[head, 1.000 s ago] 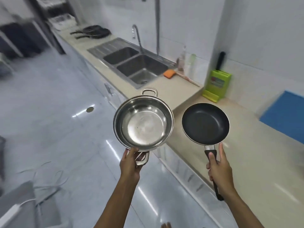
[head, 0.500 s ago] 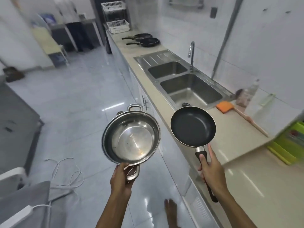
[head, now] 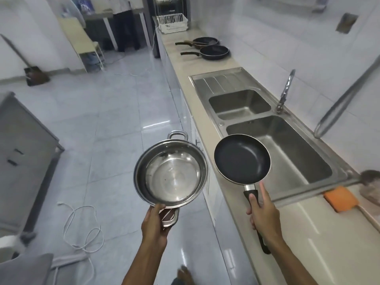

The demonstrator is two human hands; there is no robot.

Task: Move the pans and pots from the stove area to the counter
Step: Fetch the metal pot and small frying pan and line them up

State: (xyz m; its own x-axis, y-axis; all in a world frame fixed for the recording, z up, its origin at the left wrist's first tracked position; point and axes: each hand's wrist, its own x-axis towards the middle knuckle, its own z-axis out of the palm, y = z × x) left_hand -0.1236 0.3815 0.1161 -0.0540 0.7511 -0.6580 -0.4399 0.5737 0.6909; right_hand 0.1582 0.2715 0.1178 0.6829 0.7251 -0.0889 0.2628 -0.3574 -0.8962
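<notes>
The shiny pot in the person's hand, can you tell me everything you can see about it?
The shiny pot looks like polished steel, round and fairly deep, with a rolled rim and two metal loop handles on opposite sides. It is empty, and its mirror-like bottom reflects light. It is tipped so its opening faces the camera. The left hand grips the near loop handle and holds the pot in the air over the tiled floor, left of the counter edge. Nothing else touches it.

double sink (head: 267,128) | tap (head: 285,91) | orange sponge (head: 341,199) (just beside sink) | white cable (head: 82,229)
</notes>
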